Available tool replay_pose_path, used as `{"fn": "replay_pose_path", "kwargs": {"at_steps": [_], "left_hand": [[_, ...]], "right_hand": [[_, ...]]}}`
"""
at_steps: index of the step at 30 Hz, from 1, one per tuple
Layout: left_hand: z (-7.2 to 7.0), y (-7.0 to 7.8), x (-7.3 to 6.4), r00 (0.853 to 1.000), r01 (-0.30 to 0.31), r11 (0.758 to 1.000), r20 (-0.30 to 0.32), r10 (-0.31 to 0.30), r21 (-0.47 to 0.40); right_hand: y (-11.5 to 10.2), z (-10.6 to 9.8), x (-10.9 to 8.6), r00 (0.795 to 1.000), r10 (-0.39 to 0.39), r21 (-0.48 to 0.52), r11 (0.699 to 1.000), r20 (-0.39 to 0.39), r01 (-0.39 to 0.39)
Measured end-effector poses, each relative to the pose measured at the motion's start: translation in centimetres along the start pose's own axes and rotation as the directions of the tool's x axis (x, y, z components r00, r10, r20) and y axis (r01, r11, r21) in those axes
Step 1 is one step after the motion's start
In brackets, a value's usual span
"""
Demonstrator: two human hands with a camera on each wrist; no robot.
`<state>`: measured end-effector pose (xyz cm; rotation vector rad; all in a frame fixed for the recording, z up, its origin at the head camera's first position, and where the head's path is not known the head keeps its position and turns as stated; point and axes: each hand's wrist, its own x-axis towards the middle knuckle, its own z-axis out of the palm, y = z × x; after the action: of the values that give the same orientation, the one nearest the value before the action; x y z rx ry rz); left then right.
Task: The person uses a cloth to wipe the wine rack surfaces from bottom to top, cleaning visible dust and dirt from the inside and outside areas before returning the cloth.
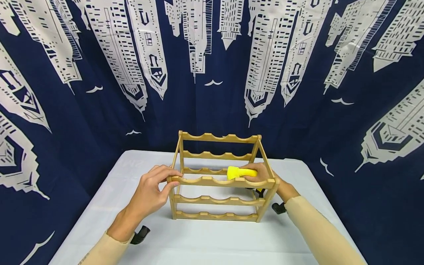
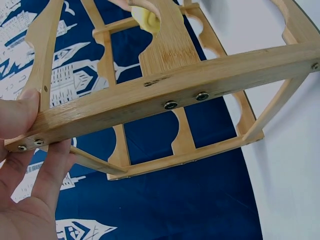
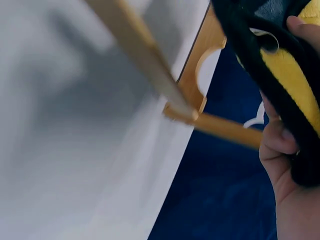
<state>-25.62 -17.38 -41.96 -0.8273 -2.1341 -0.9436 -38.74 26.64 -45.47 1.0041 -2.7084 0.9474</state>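
presently, we find the left hand (image 1: pixel 154 189) pinching the upper left front corner of a wooden wine rack (image 1: pixel 205 200) standing on the white tabletop (image 1: pixel 198 243). the right hand (image 1: pixel 266 173) grips a yellow-and-black plush item (image 1: pixel 241 172) inside the rack's right end, behind the upper front rail (image 1: pixel 203 181); whether it touches that rail, we cannot tell. we judge the step in hand to be working the item within the braced frame; the next move calls for a firm left hold and clearance from the posts. the left wrist view records screw heads (image 2: pixel 171 105), and the right wrist view black edging (image 3: pixel 265 75), neither legible from the head.
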Motion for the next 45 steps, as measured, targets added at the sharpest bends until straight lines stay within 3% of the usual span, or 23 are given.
{"fn": "replay_pose_path", "kwargs": {"at_steps": [4, 9, 14, 20, 27, 34, 37, 45], "left_hand": [[0.0, 0.0, -0.1, 1.0, 0.028, 1.0, 0.013, -0.028, -0.008], [0.1, -0.1, -0.1, 1.0, 0.028, 1.0, 0.009, -0.028, -0.004], [0.1, -0.4, 0.0, 1.0, 0.025, 1.0, -0.009, -0.025, 0.0], [0.0, -0.2, -0.1, 0.999, 0.035, 0.999, -0.01, -0.035, 0.002], [-0.2, 0.0, -0.2, 0.998, 0.056, 0.998, -0.01, -0.056, -0.013], [0.0, 0.2, -0.5, 0.998, 0.057, 0.998, -0.018, -0.058, -0.029], [0.2, 0.2, -0.5, 0.998, 0.061, 0.997, -0.017, -0.062, -0.036], [0.4, -0.6, -0.5, 0.997, 0.07, 0.997, -0.024, -0.071, -0.042]], "right_hand": [[0.7, 1.4, 2.3, 0.996, -0.063, -0.017, 0.998, 0.064, 0.064], [1.7, 2.7, 4.1, 0.986, -0.121, 0.054, 0.992, 0.112, 0.116], [2.1, 3.7, 5.2, 0.982, -0.106, 0.079, 0.992, 0.159, 0.095], [2.0, 4.8, 6.5, 0.971, -0.098, 0.028, 0.995, 0.22, 0.094], [1.6, 5.8, 8.9, 0.945, -0.192, -0.014, 0.979, 0.264, 0.203], [1.7, 7.7, 10.5, 0.92, -0.26, 0.025, 0.964, 0.294, 0.265], [2.1, 8.2, 10.4, 0.919, -0.288, -0.042, 0.95, 0.27, 0.31], [3.3, 9.8, 10.4, 0.913, -0.364, -0.284, 0.869, 0.184, 0.404]]}}
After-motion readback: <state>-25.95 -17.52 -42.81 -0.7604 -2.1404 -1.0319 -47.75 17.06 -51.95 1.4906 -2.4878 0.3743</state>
